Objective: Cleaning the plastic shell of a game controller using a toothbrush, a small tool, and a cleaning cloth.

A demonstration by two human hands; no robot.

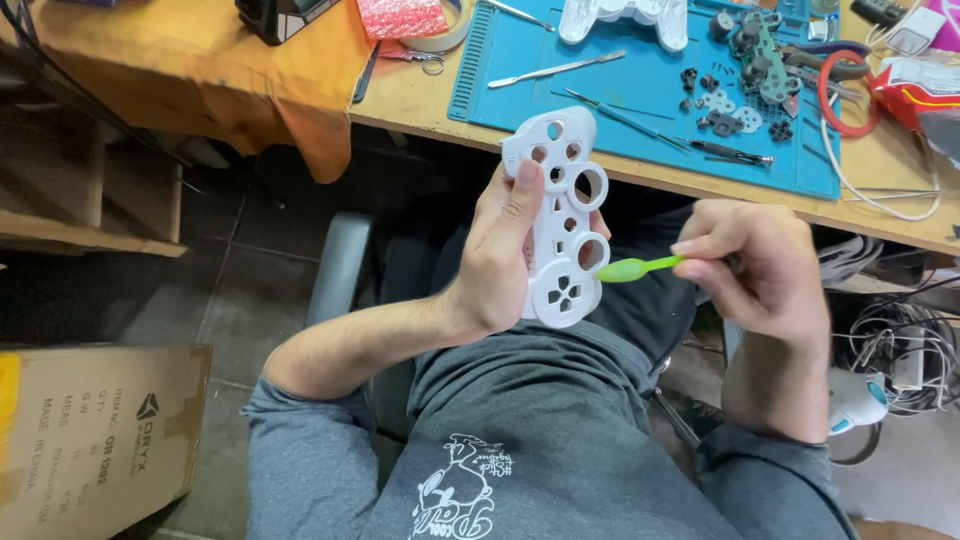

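My left hand (500, 255) grips a white game controller front shell (560, 215), held upright over my lap with its button and stick holes facing me. My right hand (755, 265) pinches a small green toothbrush (640, 267) by its handle. The brush head touches the shell's right edge, beside the lower stick hole.
A blue work mat (640, 90) lies on the wooden desk (410, 100) with another white controller shell (625, 20), a green circuit board (765, 60), small dark parts, tweezers and screwdrivers. Scissors (420, 58) and pink bubble wrap lie at left. A cardboard box (95, 440) stands at lower left, cables at right.
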